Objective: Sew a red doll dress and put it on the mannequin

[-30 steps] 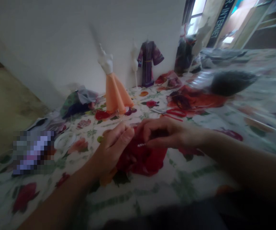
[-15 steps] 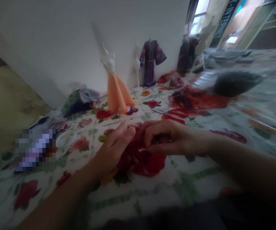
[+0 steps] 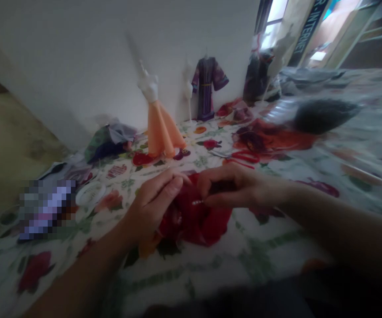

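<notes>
A crumpled piece of red fabric lies on the flowered tablecloth in the middle of the view. My left hand grips its left edge with fingers and thumb pressed together. My right hand curls over the fabric's top edge, its fingertips pinched close to the left hand's. A small pale glint shows at the right hand's thumb tip; I cannot make out what it is.
A small white mannequin in an orange skirt stands behind the hands. Farther back stands a purple doll robe by the wall. Dark cloth scraps lie at left, red fabric and red-handled scissors at right, a white round lid near left.
Both hands stay on the red fabric, shifting only slightly; the right fingertips have lifted a little compared with half a second ago.
</notes>
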Available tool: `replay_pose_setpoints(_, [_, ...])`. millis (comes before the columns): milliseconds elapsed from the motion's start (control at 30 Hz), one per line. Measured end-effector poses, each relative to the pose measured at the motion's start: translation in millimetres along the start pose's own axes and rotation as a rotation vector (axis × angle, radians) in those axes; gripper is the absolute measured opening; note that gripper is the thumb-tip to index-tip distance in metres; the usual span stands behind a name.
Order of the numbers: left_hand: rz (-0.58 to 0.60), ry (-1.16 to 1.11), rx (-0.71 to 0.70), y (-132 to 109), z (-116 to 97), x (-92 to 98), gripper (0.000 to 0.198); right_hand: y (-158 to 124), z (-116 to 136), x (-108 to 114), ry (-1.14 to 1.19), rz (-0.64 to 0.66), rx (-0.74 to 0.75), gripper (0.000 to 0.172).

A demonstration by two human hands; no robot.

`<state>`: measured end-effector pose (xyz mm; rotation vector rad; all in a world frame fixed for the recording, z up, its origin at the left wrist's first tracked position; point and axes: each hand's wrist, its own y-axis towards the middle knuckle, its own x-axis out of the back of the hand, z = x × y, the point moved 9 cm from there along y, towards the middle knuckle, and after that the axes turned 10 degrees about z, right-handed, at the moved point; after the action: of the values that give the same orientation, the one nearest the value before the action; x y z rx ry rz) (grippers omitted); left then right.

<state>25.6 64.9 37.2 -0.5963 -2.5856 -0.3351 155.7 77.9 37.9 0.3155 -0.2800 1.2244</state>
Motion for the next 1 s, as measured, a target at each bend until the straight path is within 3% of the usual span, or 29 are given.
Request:
replay_pose_setpoints(200, [0.109, 0.007, 0.037, 4.4, 2.5, -5.8, 0.032, -2.1, 0.3, 7.6, -0.071, -0.057, 0.026, 0.021])
replay_pose_setpoints(400, [0.186, -0.266, 0.149, 4.9, 22.5, -20.6, 0.018, -0.3, 0.0, 9.6, -0.098, -0.146, 0.025, 0.02])
replay_pose_setpoints(600, [0.144, -0.433, 0.219, 3.2, 37.3, -23.3, 0.019, 1.3, -3.8, 10.9, -0.099, -0.208, -0.028, 0.025])
replay_pose_setpoints(1000, [0.15, -0.391, 0.214, 3.8, 33.6, -23.9, 0.016, 2.0, -8.4, 12.1, -0.096, -0.227, -0.046, 0.027])
